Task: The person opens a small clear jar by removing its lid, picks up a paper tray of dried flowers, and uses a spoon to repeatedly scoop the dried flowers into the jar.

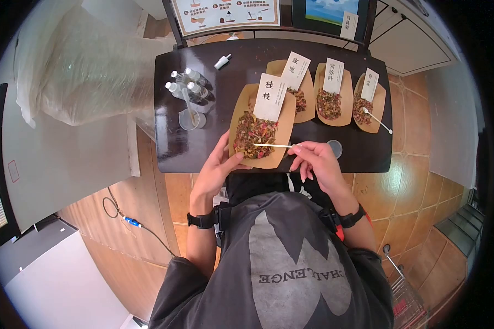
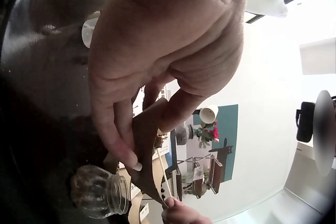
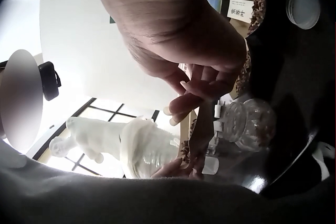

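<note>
My left hand (image 1: 214,172) grips the near left edge of a brown paper tray (image 1: 284,130), thumb over the rim and fingers beneath. Dried herb mix (image 1: 252,129) in red, green and brown lies in it, and a white label card (image 1: 269,98) with Chinese characters stands at its far end. Between thumb and fingertips, my right hand (image 1: 319,164) pinches a thin white stick (image 1: 274,145); its far tip is among the herbs. In the left wrist view a ribbed glass jar (image 2: 94,190) stands on the table below the tray; the tray hides it from the head view.
Several labelled herb trays (image 1: 343,107) line the dark table's (image 1: 175,145) back right; one carries a white stick (image 1: 379,120). Small capped bottles (image 1: 192,85) and a clear measuring cup (image 1: 192,119) stand at left. A round clear lid (image 1: 335,148) lies beside my right hand.
</note>
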A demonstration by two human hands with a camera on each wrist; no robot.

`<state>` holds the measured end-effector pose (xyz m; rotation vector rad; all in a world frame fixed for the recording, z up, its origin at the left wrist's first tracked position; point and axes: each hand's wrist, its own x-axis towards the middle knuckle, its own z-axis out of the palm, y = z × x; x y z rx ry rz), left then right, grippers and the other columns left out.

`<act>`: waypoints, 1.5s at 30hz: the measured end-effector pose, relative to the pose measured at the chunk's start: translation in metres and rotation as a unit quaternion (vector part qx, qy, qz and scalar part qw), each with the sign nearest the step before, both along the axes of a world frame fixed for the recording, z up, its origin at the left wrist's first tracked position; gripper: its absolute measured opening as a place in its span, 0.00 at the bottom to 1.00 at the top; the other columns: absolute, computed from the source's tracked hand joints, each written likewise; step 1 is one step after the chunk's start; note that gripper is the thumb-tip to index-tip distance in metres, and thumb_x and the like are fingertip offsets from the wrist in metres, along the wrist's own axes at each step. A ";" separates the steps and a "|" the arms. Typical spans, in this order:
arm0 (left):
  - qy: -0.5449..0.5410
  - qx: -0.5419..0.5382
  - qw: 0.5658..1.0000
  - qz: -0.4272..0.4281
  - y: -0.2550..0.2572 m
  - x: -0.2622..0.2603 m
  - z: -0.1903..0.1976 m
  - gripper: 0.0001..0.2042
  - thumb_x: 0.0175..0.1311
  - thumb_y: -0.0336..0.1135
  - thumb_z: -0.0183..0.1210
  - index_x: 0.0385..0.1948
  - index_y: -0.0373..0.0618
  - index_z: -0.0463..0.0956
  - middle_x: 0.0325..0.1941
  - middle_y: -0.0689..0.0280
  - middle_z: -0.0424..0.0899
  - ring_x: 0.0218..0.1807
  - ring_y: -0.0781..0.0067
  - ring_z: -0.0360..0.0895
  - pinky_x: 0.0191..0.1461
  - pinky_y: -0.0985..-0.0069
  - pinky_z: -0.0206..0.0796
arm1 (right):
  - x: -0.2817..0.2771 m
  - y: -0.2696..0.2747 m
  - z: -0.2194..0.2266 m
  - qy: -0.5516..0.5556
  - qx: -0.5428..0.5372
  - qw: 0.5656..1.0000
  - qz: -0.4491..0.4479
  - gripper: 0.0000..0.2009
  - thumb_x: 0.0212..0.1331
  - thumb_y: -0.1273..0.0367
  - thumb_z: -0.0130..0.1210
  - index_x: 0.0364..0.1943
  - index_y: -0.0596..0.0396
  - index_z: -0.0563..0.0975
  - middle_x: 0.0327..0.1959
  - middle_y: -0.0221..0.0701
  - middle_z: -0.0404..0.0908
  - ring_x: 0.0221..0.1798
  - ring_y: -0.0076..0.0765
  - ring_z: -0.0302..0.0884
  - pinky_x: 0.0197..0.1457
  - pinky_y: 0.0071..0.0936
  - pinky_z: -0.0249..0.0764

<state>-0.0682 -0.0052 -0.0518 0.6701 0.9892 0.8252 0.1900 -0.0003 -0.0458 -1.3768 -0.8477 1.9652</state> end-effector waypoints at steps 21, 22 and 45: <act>-0.008 -0.015 1.000 0.026 0.001 -0.008 -0.011 0.30 0.67 0.24 0.49 0.70 0.43 0.48 0.60 0.59 0.72 0.57 0.68 0.74 0.54 0.72 0.73 | 0.019 0.000 0.002 0.000 0.011 1.000 -0.030 0.13 0.66 0.65 0.50 0.39 0.63 0.78 0.21 0.34 0.81 0.12 0.18 0.69 0.12 0.11 0.57; -0.008 -0.017 0.999 0.028 0.000 -0.009 -0.012 0.30 0.67 0.24 0.49 0.70 0.43 0.47 0.60 0.59 0.72 0.57 0.67 0.74 0.54 0.72 0.73 | 0.021 -0.001 0.003 0.001 0.014 0.999 -0.031 0.13 0.66 0.64 0.50 0.39 0.63 0.78 0.21 0.34 0.81 0.12 0.18 0.69 0.12 0.12 0.57; -0.006 -0.028 0.997 0.066 0.002 -0.025 -0.024 0.28 0.68 0.23 0.47 0.69 0.45 0.50 0.63 0.58 0.70 0.58 0.61 0.75 0.52 0.65 0.75 | 0.056 -0.037 -0.011 -0.069 0.002 0.993 -0.091 0.13 0.66 0.64 0.50 0.39 0.63 0.79 0.21 0.33 0.81 0.13 0.16 0.69 0.13 0.11 0.57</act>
